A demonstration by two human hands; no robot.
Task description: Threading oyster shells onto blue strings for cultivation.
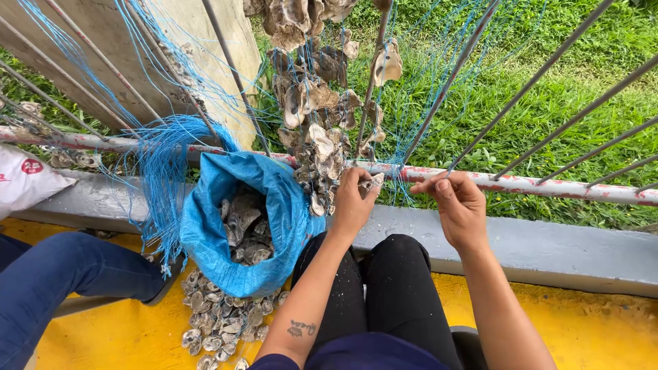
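Right now the left hand (353, 202) is pinching an oyster shell (374, 183) against the painted rail (548, 185), while the right hand (458, 204), just to its right, is closing its fingers on blue twine (404, 179) stretching between them.

blue sack (205, 226), yellow floor (123, 336), green grass (548, 103)

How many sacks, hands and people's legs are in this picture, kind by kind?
Blue sack of shells: 1
White sack: 1
Hands, left hand holding a shell, right hand at the blue twine: 2
Black-clad legs: 2
Blue-jeaned leg of another person: 1
Total: 7
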